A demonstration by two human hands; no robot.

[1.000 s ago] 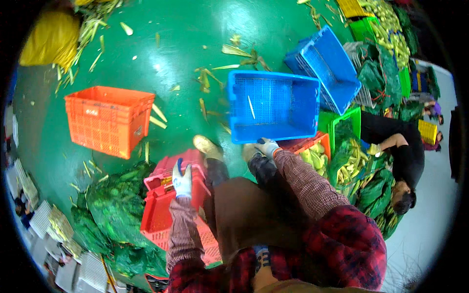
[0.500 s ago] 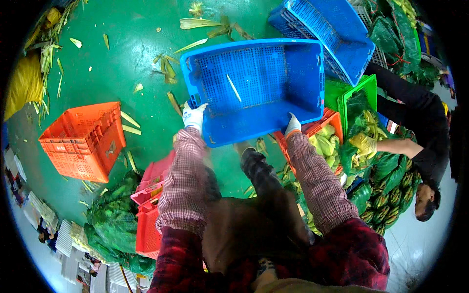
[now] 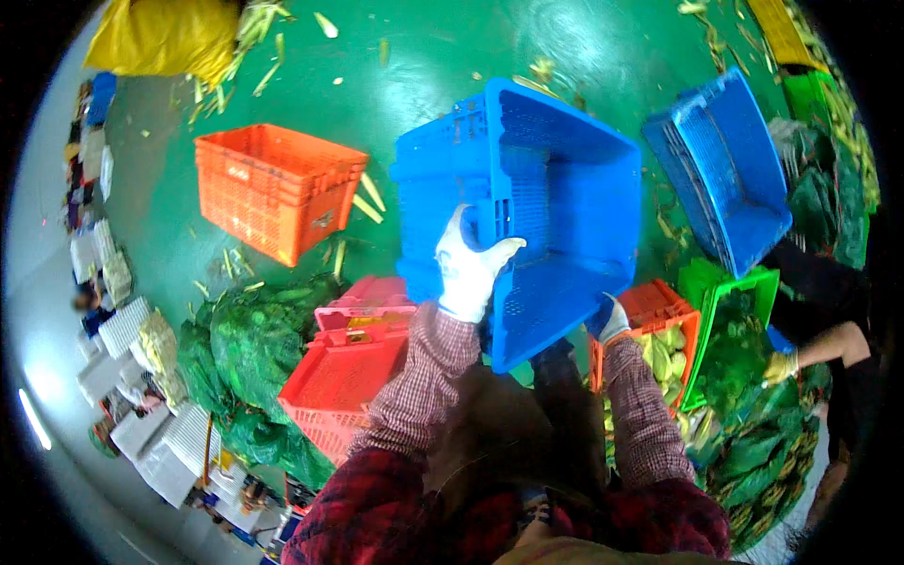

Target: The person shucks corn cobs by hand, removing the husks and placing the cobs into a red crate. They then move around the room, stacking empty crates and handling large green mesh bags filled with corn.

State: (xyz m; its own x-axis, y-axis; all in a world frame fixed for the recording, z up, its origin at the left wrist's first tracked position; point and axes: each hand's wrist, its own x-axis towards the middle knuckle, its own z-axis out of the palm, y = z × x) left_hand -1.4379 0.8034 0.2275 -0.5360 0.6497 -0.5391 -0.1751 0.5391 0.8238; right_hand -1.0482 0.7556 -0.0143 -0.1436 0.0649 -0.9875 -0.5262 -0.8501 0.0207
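You are gripping a blue slatted plastic crate (image 3: 527,207), tilted above the green floor (image 3: 424,66): left hand (image 3: 468,266) fingers clenching its near rim, right hand (image 3: 612,320) grasping the lower corner.

Bright overhead light floods my view, and the glossy green floor (image 3: 424,85) throws back pale glare. Edges curve and smear toward the black fisheye rim.

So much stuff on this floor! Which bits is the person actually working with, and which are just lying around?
In hand:
- blue crate, tilted and lifted
- left hand on its near rim
- right hand at its lower corner

Lying about:
- orange crate
- red crates
- second blue crate
- green net sacks
- leaf scraps on the floor
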